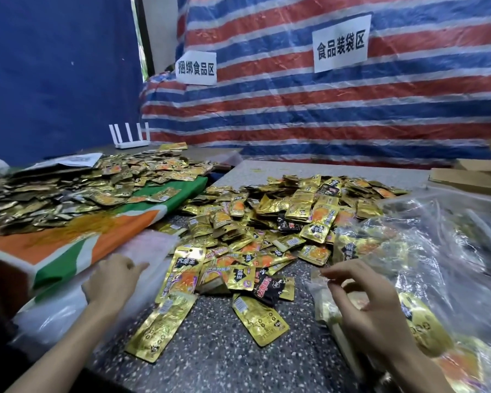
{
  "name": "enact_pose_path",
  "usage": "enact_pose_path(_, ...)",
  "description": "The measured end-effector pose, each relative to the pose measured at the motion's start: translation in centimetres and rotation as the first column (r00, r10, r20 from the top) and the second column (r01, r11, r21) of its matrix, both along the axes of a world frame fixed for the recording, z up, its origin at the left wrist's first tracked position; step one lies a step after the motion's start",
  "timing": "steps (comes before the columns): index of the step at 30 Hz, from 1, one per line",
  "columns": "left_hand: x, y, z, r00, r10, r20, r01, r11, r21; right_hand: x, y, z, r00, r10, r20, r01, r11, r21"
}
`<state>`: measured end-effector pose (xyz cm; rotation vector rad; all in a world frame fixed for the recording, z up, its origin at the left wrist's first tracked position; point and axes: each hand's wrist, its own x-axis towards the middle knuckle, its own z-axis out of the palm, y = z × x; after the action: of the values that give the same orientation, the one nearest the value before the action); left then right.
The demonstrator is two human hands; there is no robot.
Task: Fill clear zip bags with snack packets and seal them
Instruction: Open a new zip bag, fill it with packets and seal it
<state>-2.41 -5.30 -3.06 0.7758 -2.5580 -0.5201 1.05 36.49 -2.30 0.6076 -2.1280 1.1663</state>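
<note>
Left hand (111,281) on bags (57,316); right hand (363,304) curled round zip bag (321,303).

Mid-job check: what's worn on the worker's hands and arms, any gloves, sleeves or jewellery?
The left hand and right hand are ungloved; the left forearm and right forearm are bare to the frame edge. No sleeves, watch, rings or bands show.

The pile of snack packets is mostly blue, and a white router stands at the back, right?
No: the head view shows the snack packets are mostly gold, not blue. The white router does stand at the back.
</note>
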Motion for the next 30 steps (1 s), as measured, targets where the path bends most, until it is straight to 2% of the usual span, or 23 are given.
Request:
enact_pose_path(3, 0.4, 0.5, 1.5, 0.997, 0.005, -0.081, -0.008, 0.999, -0.048, 0.2, -0.1, 0.1, 1.000, 0.014, 0.028, -0.013, 0.999, -0.036)
enact_pose_path(6, 1.2, 2.4, 3.3, 0.947, -0.160, -0.278, 0.133, 0.985, -0.111, 0.6, 0.0, 0.9, 0.996, 0.046, 0.080, -0.037, 0.993, -0.113)
enact_pose_path(9, 2.8, 6.3, 5.4, 0.783, -0.376, -0.495, 0.373, 0.921, -0.111, 1.1, -0.6, 2.9, 0.927, 0.249, 0.279, -0.153, 0.933, -0.326)
enact_pose_path(12, 4.4, 11.0, 6.3, 0.591, -0.542, -0.598, 0.579, 0.801, -0.153, 0.8, -1.8, 5.4, 0.753, 0.449, 0.482, -0.207, 0.856, -0.474)
enact_pose_path(14, 5.1, 14.0, 6.1, 0.467, -0.653, -0.596, 0.677, 0.698, -0.235, 0.4, -2.6, 7.1, 0.654, 0.497, 0.570, -0.208, 0.843, -0.496)
enact_pose_path(16, 5.7, 16.3, 5.4, 0.358, -0.765, -0.535, 0.743, 0.580, -0.333, -0.4, -3.1, 8.7, 0.612, 0.468, 0.638, -0.183, 0.868, -0.461)
enact_pose_path(18, 5.8, 17.9, 4.3, 0.278, -0.849, -0.449, 0.740, 0.488, -0.463, -1.2, -3.1, 9.8, 0.585, 0.412, 0.698, -0.196, 0.908, -0.371)
enact_pose_path(20, 5.7, 18.7, 3.1, 0.211, -0.883, -0.419, 0.709, 0.434, -0.556, -1.7, -2.9, 10.3, 0.549, 0.384, 0.743, -0.244, 0.923, -0.297)
enact_pose_path(22, 5.7, 19.1, 2.5, 0.175, -0.891, -0.419, 0.729, 0.403, -0.552, -2.2, -2.3, 10.4, 0.503, 0.382, 0.775, -0.270, 0.922, -0.279)
enact_pose_path(24, 6.1, 19.1, 2.2, 0.211, -0.890, -0.405, 0.781, 0.403, -0.478, -2.4, -1.8, 10.4, 0.470, 0.378, 0.797, -0.291, 0.919, -0.264)
enact_pose_path(25, 6.3, 18.7, 2.0, 0.243, -0.883, -0.402, 0.829, 0.404, -0.386, -2.6, -1.6, 10.4, 0.469, 0.364, 0.804, -0.308, 0.921, -0.237)
enact_pose_path(26, 6.4, 18.6, 2.1, 0.297, -0.859, -0.417, 0.893, 0.405, -0.198, -2.5, -1.5, 10.5, 0.471, 0.343, 0.813, -0.328, 0.923, -0.199)
enact_pose_path(27, 6.4, 18.8, 2.5, 0.373, -0.828, -0.419, 0.923, 0.379, 0.072, -2.5, -1.4, 10.6, 0.472, 0.326, 0.819, -0.353, 0.921, -0.163)
enact_pose_path(28, 6.3, 19.2, 3.1, 0.463, -0.792, -0.398, 0.881, 0.360, 0.308, -2.4, -1.4, 10.7, 0.468, 0.320, 0.823, -0.385, 0.913, -0.136)
enact_pose_path(30, 6.0, 19.4, 3.1, 0.564, -0.731, -0.384, 0.731, 0.226, 0.644, -2.0, -1.5, 10.8, 0.452, 0.335, 0.827, -0.448, 0.887, -0.115)
